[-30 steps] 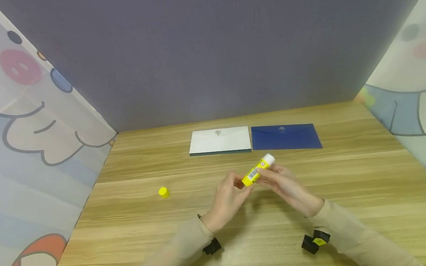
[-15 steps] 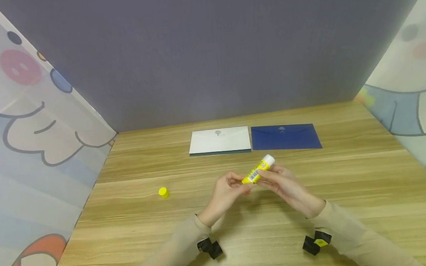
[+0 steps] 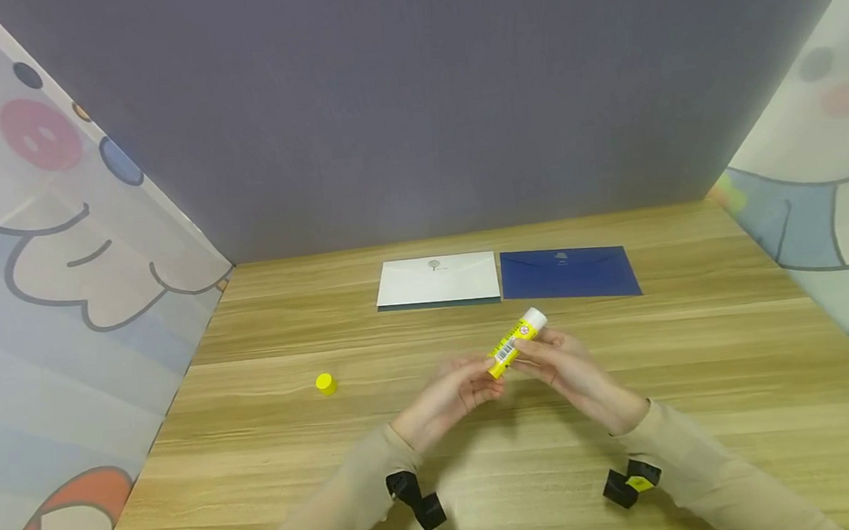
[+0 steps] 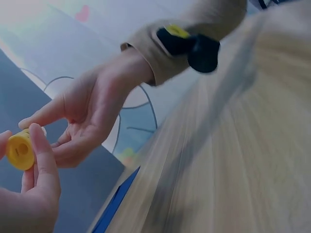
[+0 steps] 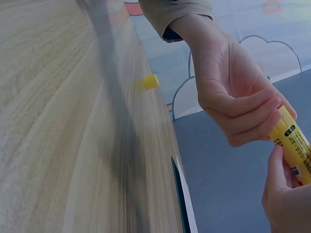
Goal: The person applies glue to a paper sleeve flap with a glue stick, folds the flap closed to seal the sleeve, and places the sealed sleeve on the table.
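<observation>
An uncapped glue stick (image 3: 515,343), yellow with a white end, is held tilted above the table, its white end up and to the right. My right hand (image 3: 569,374) grips its body between thumb and fingers. At the yellow bottom end, my left hand (image 3: 450,396) pinches the base with thumb and fingertips. The left wrist view shows the round base (image 4: 20,151) of the stick between the left fingers. Printed lettering on the stick's label (image 5: 296,145) faces the right wrist camera. Its yellow cap (image 3: 326,383) stands on the table to the left.
A white envelope (image 3: 436,281) and a dark blue envelope (image 3: 570,273) lie side by side toward the table's back. A dark green edge shows under the white one. A grey partition (image 3: 442,105) rises behind the wooden table (image 3: 276,476).
My left wrist has turned, and its fingers have rolled round the base of the glue stick. The right hand has stayed nearly still; cap and envelopes have not moved.
</observation>
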`<action>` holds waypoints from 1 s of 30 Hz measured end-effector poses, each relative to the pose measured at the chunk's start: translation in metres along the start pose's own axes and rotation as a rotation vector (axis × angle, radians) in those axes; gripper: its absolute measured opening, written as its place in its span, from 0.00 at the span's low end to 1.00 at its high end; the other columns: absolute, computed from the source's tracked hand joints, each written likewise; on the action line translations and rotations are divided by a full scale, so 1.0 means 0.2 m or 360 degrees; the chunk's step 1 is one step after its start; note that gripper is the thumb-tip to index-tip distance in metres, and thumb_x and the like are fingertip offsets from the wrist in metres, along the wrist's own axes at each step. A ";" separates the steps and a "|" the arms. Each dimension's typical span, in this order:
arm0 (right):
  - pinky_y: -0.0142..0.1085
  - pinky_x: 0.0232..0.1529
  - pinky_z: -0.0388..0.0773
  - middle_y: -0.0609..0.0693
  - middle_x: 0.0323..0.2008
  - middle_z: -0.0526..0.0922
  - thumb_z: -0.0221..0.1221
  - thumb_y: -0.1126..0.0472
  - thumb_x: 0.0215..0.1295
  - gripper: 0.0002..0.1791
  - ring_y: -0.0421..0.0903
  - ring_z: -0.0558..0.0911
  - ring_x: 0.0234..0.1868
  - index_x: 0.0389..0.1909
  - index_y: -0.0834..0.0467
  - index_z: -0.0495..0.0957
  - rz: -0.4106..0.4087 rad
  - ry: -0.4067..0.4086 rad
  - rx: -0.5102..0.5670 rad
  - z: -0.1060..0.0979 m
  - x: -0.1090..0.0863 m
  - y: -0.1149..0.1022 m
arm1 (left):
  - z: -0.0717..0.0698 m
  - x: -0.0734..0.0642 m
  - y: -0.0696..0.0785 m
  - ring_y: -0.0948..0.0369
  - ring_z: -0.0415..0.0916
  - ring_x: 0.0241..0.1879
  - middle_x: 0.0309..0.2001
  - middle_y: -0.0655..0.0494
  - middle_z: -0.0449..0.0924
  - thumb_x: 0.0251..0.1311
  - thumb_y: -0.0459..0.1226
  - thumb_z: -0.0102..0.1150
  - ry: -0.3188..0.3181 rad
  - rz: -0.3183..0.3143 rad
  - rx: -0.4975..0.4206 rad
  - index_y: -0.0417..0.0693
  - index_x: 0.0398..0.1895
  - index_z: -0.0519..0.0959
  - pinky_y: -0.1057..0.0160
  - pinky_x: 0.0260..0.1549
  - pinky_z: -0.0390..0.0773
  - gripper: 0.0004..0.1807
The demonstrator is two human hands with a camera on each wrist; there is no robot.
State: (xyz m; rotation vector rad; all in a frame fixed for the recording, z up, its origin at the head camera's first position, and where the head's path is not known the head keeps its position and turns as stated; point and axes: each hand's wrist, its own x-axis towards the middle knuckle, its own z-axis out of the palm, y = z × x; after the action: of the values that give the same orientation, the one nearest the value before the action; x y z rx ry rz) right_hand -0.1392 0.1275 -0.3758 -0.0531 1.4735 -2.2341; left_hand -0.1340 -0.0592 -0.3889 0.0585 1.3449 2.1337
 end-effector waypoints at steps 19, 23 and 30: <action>0.35 0.52 0.69 0.49 0.43 0.74 0.51 0.68 0.60 0.25 0.41 0.76 0.45 0.57 0.72 0.56 -0.0044 0.0008 0.0029 -0.02 0.01 0.00 | 0.01 -0.01 0.00 0.64 0.75 0.32 0.30 0.56 0.77 0.64 0.35 0.40 -0.0057 -0.0079 -0.0067 0.46 0.33 0.74 0.67 0.39 0.75 0.10; 0.36 0.53 0.69 0.49 0.43 0.74 0.53 0.67 0.59 0.24 0.40 0.77 0.44 0.55 0.69 0.60 -0.0051 0.0087 -0.0027 -0.02 0.01 -0.01 | -0.02 -0.02 0.00 0.61 0.76 0.35 0.33 0.56 0.78 0.62 0.38 0.45 -0.0005 -0.0026 0.0212 0.41 0.40 0.73 0.61 0.42 0.74 0.11; 0.41 0.55 0.67 0.47 0.41 0.76 0.57 0.64 0.57 0.26 0.41 0.78 0.43 0.55 0.70 0.61 -0.0100 0.0127 -0.0216 -0.03 -0.01 -0.05 | -0.08 -0.06 0.03 0.59 0.77 0.33 0.32 0.55 0.78 0.57 0.38 0.52 0.0145 0.0064 0.0453 0.33 0.44 0.70 0.62 0.36 0.76 0.17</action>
State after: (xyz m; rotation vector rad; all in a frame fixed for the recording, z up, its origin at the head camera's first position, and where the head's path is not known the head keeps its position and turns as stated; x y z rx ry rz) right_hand -0.1434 0.1372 -0.3698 -0.0540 1.6864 -2.2052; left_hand -0.1325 -0.0802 -0.3887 0.1048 1.7070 1.9829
